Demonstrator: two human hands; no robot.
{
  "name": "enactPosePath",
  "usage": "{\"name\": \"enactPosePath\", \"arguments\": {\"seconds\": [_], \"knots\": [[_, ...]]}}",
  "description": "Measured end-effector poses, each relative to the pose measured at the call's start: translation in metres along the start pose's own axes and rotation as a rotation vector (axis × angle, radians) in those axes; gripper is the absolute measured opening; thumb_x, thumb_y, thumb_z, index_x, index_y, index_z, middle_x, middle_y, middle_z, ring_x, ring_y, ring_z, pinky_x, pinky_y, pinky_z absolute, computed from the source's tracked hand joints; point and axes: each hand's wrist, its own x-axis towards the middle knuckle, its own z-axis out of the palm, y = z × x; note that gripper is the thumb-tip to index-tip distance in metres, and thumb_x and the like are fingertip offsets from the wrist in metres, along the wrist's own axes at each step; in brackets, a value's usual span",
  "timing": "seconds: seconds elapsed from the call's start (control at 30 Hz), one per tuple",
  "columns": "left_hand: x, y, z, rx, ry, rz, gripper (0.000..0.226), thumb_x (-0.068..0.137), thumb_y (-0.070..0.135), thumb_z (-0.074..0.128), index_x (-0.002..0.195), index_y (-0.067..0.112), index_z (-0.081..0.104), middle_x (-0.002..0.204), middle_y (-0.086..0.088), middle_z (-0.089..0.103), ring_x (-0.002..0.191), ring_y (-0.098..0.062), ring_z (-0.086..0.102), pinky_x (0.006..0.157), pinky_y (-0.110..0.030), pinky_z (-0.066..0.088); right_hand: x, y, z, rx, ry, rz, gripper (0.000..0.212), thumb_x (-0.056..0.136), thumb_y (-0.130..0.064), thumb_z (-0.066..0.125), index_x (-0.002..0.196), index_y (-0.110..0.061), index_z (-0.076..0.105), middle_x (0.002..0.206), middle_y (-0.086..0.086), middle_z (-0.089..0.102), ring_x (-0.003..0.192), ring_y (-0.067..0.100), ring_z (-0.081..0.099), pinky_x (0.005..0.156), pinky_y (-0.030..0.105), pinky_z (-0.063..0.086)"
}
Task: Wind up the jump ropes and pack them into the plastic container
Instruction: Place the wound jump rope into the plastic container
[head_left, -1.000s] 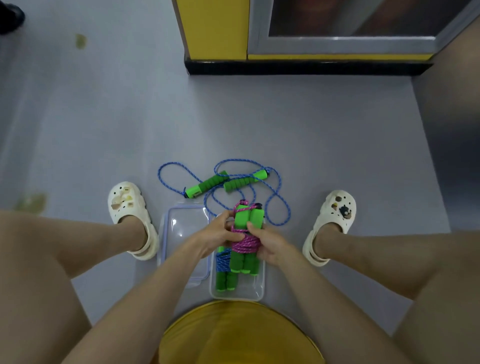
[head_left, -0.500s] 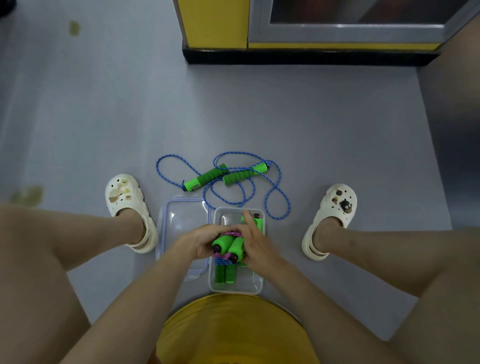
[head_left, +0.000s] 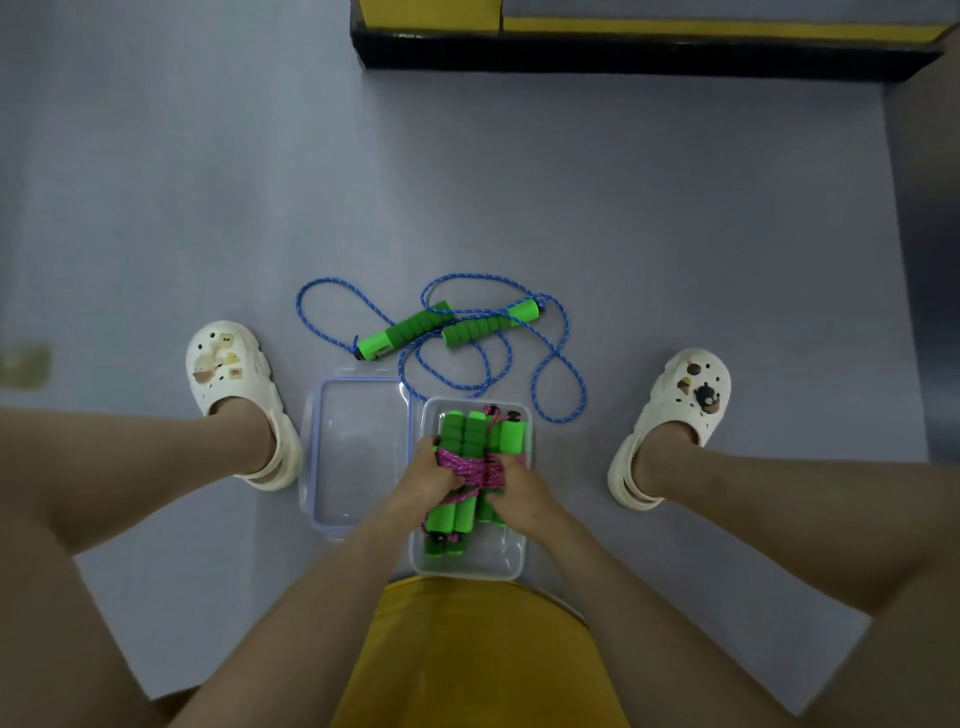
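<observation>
Pink rope bundle (head_left: 474, 466), now in container (head_left: 496, 553) — between left hand (head_left: 423, 482), right hand (head_left: 521, 494)

- Two jump ropes are showing: one blue rope (head_left: 558, 420) and one pink rope (head_left: 475, 467).
- Two green grips are sitting on the blue rope: a first handle (head_left: 402, 332) and a second handle (head_left: 488, 325).
- At least four packed handles (head_left: 465, 431) are poking out by the pink rope; I am not managing to count them all.
- One clear container (head_left: 470, 574) is sitting there.
- One lid (head_left: 358, 452) is lying there.
- Two hands are showing: a left hand (head_left: 431, 480) and a right hand (head_left: 522, 493).
- Two white shoes are showing: a left shoe (head_left: 228, 374) and a right shoe (head_left: 685, 400).
</observation>
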Motion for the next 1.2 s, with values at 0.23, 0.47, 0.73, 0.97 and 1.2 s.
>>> {"name": "enactPosePath", "arguments": {"seconds": [0.23,0.47,0.73,0.97,1.2], "knots": [[0.016,-0.021,0.013,0.560,0.268,0.152,0.045,0.079,0.013,0.071,0.119,0.011,0.050,0.104,-0.005,0.057,0.101,-0.024,0.054,0.080,-0.034,0.047,0.012,-0.008,0.012,0.138,0.014,0.060,0.046,0.089,0.000,0.049,0.133,-0.012,0.049,0.124,0.011,0.060,0.115,0.026,0.054,0.098,0.030,0.041],[0.004,-0.033,-0.005,0.780,0.258,0.268,0.042,0.088,0.021,0.064,0.126,0.013,0.046,0.107,-0.007,0.052,0.091,-0.027,0.057,0.074,-0.042,0.050,0.013,-0.010,0.019,-0.194,0.115,-0.042,0.092,0.083,-0.010,0.066,0.153,-0.023,0.007,0.149,0.005,0.028,0.133,0.024,0.038,0.100,0.043,0.044],[0.005,-0.040,-0.003,0.859,0.180,0.136,0.045,0.096,0.024,0.054,0.136,0.017,0.035,0.114,-0.010,0.061,0.098,-0.027,0.063,0.082,-0.039,0.052,0.015,-0.007,0.022,-0.913,0.121,-0.257,0.095,0.091,-0.010,0.053,0.145,-0.013,-0.025,0.155,0.004,-0.028,0.145,0.022,-0.017,0.118,0.045,0.008],[0.014,-0.038,0.005,1.191,0.079,0.147,0.046,0.096,0.017,0.053,0.135,0.011,0.029,0.123,-0.011,0.053,0.100,-0.025,0.063,0.082,-0.034,0.051,0.023,-0.003,0.023,-1.021,0.103,-0.252,0.083,0.098,-0.016,0.040,0.139,-0.010,-0.032,0.151,0.005,-0.033,0.144,0.020,-0.022,0.117,0.047,0.005],[0.017,-0.022,0.005,1.122,0.026,0.108,0.039,0.096,0.015,0.052,0.130,0.010,0.032,0.118,-0.013,0.057,0.099,-0.030,0.063,0.081,-0.038,0.051,0.023,-0.007,0.021,-0.972,0.082,-0.227,0.089,0.095,-0.013,0.048,0.138,-0.012,-0.030,0.156,0.006,-0.027,0.145,0.023,-0.016,0.117,0.047,0.014]]}}
